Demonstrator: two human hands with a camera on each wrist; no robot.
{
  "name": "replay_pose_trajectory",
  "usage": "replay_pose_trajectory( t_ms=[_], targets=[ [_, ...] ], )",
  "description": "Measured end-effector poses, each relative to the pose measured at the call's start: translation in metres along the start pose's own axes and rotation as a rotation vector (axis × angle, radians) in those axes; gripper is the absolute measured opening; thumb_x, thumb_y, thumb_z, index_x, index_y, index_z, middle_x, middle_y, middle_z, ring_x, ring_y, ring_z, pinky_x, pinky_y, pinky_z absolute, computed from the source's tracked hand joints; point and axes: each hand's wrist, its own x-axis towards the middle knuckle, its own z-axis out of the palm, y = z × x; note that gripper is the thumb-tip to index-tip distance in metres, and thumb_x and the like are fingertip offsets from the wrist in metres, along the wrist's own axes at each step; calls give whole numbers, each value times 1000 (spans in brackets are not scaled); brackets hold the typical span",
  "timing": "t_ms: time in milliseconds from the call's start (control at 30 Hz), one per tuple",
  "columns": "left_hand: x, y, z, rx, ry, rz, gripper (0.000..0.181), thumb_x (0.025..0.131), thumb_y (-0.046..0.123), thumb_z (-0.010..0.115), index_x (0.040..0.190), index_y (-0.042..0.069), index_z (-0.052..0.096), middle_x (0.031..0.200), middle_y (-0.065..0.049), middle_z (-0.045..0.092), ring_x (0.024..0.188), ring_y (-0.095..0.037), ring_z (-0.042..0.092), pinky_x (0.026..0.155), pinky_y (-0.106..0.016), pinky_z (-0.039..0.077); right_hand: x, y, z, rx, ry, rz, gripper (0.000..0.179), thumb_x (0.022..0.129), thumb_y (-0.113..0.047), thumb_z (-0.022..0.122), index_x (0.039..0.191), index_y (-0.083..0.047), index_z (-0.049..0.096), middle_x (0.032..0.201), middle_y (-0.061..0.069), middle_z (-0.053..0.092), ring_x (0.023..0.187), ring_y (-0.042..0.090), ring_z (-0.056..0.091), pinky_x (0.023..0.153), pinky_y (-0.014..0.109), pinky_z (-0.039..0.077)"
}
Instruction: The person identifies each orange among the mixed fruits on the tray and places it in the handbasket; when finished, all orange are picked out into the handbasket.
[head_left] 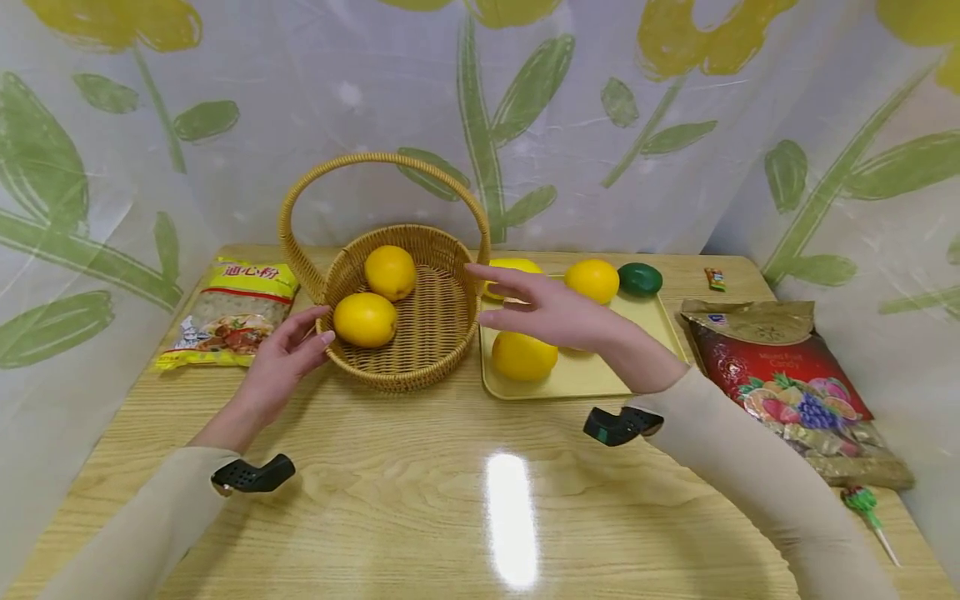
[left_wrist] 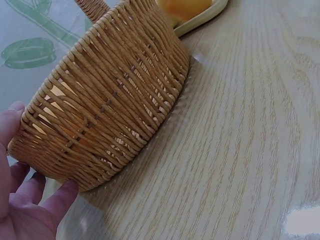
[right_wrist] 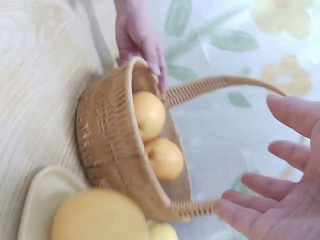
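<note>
A wicker basket (head_left: 438,321) with a tall arched handle stands on the table, holding two yellow-orange fruits (head_left: 365,320). My left hand (head_left: 281,367) grips its left side, thumb at the rim and fingers against the outer wall (left_wrist: 112,95). Over the basket's right edge and the tray's left part, my right hand (head_left: 551,308) is held with spread fingers and an empty palm (right_wrist: 280,195). Beneath and around it, a pale yellow tray (head_left: 592,386) carries several yellow fruits (head_left: 524,357) and a dark green fruit (head_left: 640,279); my right forearm hides part of them.
Left of the basket lies a bag of pasta (head_left: 240,312). A red and gold candy bag (head_left: 787,383) lies at the right, with a small wrapped candy (head_left: 715,279) behind it and a green lollipop (head_left: 862,504) in front. A flower-patterned curtain (head_left: 585,125) hangs behind the table.
</note>
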Motion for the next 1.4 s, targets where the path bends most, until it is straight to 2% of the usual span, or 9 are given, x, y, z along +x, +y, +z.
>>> replay_pose_trajectory(
  t_ms=[200, 367, 500, 633, 733, 933, 1067, 1267, 1400],
  targets=[
    [1, 1, 0, 13, -5, 1, 62, 99, 33, 58, 153, 13, 32, 161, -15, 18, 144, -33, 25, 89, -14, 49, -48, 26, -15, 83, 159, 30, 68, 98, -37, 60, 156, -28, 25, 159, -12, 22, 145, 18, 25, 116, 43, 28],
    [1, 2, 1, 13, -5, 10, 61, 99, 32, 58, 152, 13, 34, 160, -17, 21, 141, -32, 31, 89, -15, 50, -70, 53, -13, 152, 195, 44, 68, 100, -30, 58, 157, -20, 22, 161, -5, 19, 146, 24, 22, 117, 49, 25],
    [-1, 1, 2, -4, -7, 11, 61, 99, 31, 59, 152, 12, 35, 159, -18, 21, 139, -25, 36, 87, -14, 50, -79, 69, -3, 181, 211, 100, 69, 99, -35, 58, 157, -24, 22, 162, -4, 19, 145, 24, 25, 116, 47, 27],
    [0, -1, 2, 1, -16, 26, 61, 99, 32, 58, 152, 13, 35, 159, -19, 21, 141, -30, 32, 88, -14, 50, -83, 80, 6, 195, 216, 148, 68, 99, -39, 58, 156, -29, 23, 161, 1, 22, 145, 25, 27, 115, 48, 29],
    [0, -2, 2, -9, -19, 31, 61, 99, 32, 59, 152, 13, 35, 160, -19, 19, 143, -36, 26, 89, -15, 50, -83, 87, 11, 191, 205, 160, 68, 99, -41, 58, 156, -28, 24, 161, 3, 23, 144, 28, 28, 115, 51, 29],
    [1, 0, 2, -26, -7, 19, 60, 98, 30, 60, 151, 13, 37, 160, -18, 21, 143, -34, 26, 88, -14, 50, -76, 94, 21, 164, 179, 156, 70, 99, -43, 55, 157, -22, 21, 161, 2, 22, 146, 28, 24, 117, 50, 22],
    [0, 1, 2, -14, -8, 13, 60, 99, 31, 59, 151, 13, 36, 160, -17, 21, 143, -33, 28, 88, -15, 50, -70, 96, 28, 180, 182, 154, 71, 99, -41, 57, 157, -23, 21, 162, 1, 19, 147, 29, 19, 119, 50, 17],
    [0, 1, 2, -9, -10, 21, 60, 99, 29, 59, 152, 13, 35, 159, -19, 21, 139, -23, 36, 88, -16, 50, -64, 98, 35, 206, 186, 162, 70, 98, -39, 59, 157, -26, 22, 162, 1, 15, 148, 30, 13, 119, 51, 15],
    [-1, 0, 1, -8, -7, 23, 60, 99, 29, 59, 152, 12, 35, 157, -20, 23, 131, -13, 43, 87, -16, 51, -64, 97, 38, 193, 204, 187, 69, 97, -41, 60, 156, -30, 25, 162, 6, 13, 146, 35, 19, 117, 56, 20]
  ],
)
